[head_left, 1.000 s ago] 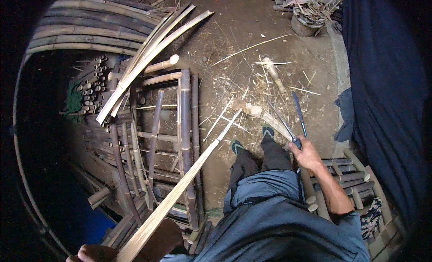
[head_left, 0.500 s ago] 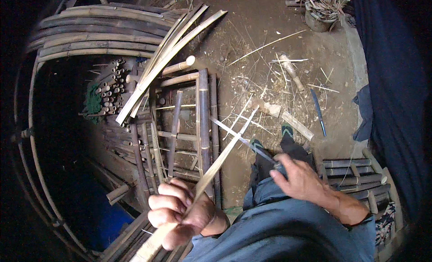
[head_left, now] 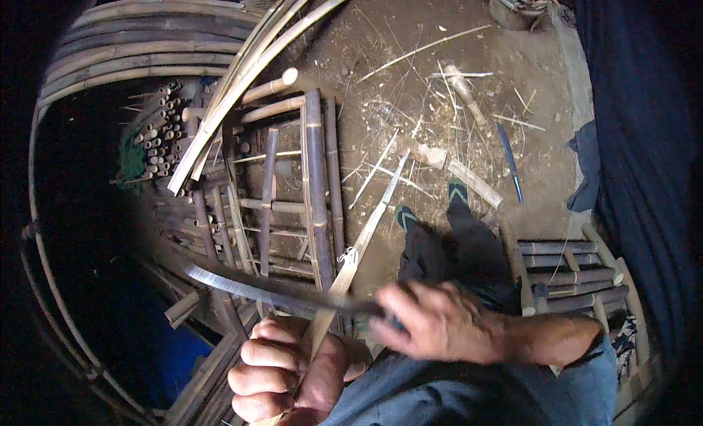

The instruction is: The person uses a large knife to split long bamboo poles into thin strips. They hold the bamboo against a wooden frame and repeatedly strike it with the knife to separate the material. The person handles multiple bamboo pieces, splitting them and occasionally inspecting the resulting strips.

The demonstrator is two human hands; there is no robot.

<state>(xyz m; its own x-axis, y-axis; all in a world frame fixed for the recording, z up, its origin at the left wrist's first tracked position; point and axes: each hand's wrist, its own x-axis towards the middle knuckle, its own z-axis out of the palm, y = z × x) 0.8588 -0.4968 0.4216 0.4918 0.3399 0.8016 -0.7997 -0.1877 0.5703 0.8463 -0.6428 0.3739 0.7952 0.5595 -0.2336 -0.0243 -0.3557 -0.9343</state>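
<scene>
My left hand (head_left: 282,371) is closed around a long split bamboo strip (head_left: 370,232), which slants away from me up and to the right. Blurred by motion, my right hand (head_left: 443,325) grips a knife (head_left: 242,285) at its handle. The blade points left and crosses the strip just beyond my left fist. A small pale curl of shaving (head_left: 348,258) stands on the strip, farther out than the blade. The strip's far end lies over the littered ground.
Bamboo frames (head_left: 315,170) stand left of centre, with long split bamboo pieces (head_left: 249,82) leaning across them. A second knife (head_left: 510,162) lies on the dirt floor among shavings and a bamboo piece (head_left: 465,93). At right are a low bamboo seat (head_left: 571,276) and a dark cloth (head_left: 630,133).
My right hand has drawn the knife toward me along the strip, from its far part to near my left fist. A curl of shaving now shows on the strip. The view has shifted slightly.
</scene>
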